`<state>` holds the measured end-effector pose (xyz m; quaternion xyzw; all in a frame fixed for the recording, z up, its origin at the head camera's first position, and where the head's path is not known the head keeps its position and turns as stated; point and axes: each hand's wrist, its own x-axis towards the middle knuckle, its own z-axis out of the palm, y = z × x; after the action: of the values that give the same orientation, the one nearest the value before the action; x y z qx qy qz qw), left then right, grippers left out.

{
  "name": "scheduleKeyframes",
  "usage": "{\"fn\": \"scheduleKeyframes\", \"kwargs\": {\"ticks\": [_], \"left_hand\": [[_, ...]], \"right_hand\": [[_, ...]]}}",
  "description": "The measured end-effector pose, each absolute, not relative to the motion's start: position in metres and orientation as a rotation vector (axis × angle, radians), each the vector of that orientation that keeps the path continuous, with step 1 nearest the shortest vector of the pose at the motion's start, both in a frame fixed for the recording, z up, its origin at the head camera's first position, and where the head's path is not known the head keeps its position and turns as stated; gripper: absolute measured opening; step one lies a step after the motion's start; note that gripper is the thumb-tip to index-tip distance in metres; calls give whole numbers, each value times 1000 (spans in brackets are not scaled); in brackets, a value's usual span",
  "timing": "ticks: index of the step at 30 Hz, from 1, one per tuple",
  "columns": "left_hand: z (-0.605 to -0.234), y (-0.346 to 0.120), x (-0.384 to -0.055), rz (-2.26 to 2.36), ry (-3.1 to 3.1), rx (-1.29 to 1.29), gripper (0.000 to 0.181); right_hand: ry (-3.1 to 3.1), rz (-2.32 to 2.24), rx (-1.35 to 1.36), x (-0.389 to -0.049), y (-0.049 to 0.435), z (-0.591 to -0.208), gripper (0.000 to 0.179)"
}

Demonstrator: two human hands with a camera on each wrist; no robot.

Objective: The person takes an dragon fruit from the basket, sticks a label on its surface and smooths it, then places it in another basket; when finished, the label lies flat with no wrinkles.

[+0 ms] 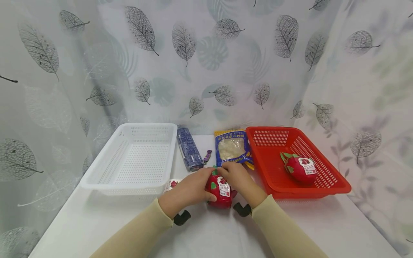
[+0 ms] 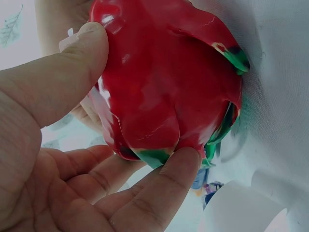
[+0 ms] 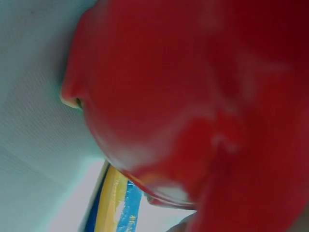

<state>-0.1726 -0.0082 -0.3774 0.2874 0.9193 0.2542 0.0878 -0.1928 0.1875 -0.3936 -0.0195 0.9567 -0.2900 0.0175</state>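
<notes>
A red toy-like dragon fruit (image 1: 220,196) with green-tipped scales and a white printed label (image 1: 223,187) rests on the table between both hands. My left hand (image 1: 190,190) grips its left side; in the left wrist view the thumb lies on the red skin and fingertips press the other side. My right hand (image 1: 238,179) holds the fruit's upper right, fingers bent near the label's top edge. The fruit (image 3: 159,96) fills most of the right wrist view, hiding most of that hand. Beside the left hand is a white roll (image 2: 244,208) with a fruit-printed label (image 1: 172,184).
A white basket (image 1: 129,187) stands left. On the right, a red basket (image 1: 274,191) holds another labelled dragon fruit (image 1: 298,172). Behind the hands lie a dark blue patterned pack (image 1: 189,148), a purple wrapped candy (image 1: 208,156) and a blue-and-yellow pasta bag (image 1: 232,147).
</notes>
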Motion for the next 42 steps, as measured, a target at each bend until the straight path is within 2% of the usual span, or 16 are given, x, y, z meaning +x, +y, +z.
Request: {"fn": "scheduleKeyframes", "kwargs": {"ticks": [12,19,21,27,33,42], "left_hand": [[-379,-10,-174,738,2732,884,93],[-344,-20,-172,770,2819,837,76],[-332,-23,-174,793,2843,845,76],[-315,-24,-191,702,3006,867,85],[-320,-23,-209,593,3262,941,77],[-331,-24,-215,371,3247,721,91]], "right_hand": [[2996,-765,-45,-187,185,-377,22],[3139,-782,-84,-174,190,-333,29],[3166,-773,-111,-174,192,-320,36],[3243,-719,-237,-179,196,-304,76],[3397,-465,-431,-189,197,-314,82],[3301,-344,-316,-196,198,-323,91]]}}
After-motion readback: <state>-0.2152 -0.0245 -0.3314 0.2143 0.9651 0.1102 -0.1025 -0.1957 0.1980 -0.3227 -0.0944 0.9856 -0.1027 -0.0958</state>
